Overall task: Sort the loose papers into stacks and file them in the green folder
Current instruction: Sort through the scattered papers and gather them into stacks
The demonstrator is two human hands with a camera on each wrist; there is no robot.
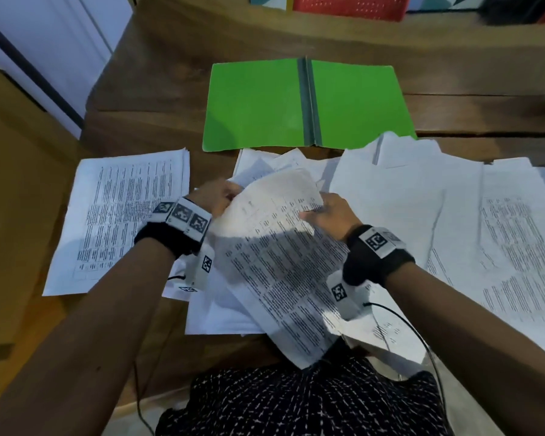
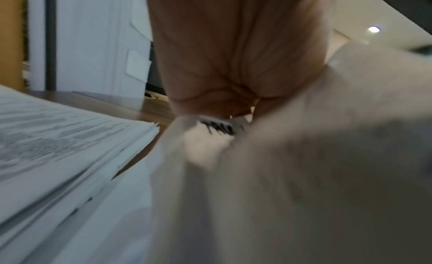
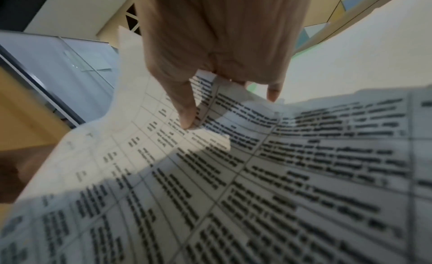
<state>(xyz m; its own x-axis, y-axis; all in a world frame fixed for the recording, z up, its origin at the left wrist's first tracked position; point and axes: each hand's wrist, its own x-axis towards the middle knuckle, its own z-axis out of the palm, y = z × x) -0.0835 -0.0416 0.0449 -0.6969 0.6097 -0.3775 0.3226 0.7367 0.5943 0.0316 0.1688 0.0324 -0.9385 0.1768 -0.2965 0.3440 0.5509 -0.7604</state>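
Note:
A printed sheet (image 1: pixel 280 247) with table text is lifted off the table between both hands. My left hand (image 1: pixel 216 196) grips its far left edge, and my right hand (image 1: pixel 328 212) pinches its right edge with thumb on top. In the right wrist view the thumb (image 3: pixel 184 109) presses on the printed sheet (image 3: pixel 257 175). In the left wrist view my left hand (image 2: pixel 233 64) holds blurred paper (image 2: pixel 280 175). The green folder (image 1: pixel 306 103) lies open and flat beyond the papers. A neat stack (image 1: pixel 120 221) lies at the left, and loose sheets (image 1: pixel 453 221) spread to the right.
The wooden table (image 1: pixel 158 89) carries everything. More papers (image 1: pixel 227 309) lie under the held sheet near the front edge. A red basket (image 1: pixel 350 6) stands on the shelf behind. A white cabinet (image 1: pixel 51 42) stands to the left. Cables hang from both wrist cameras.

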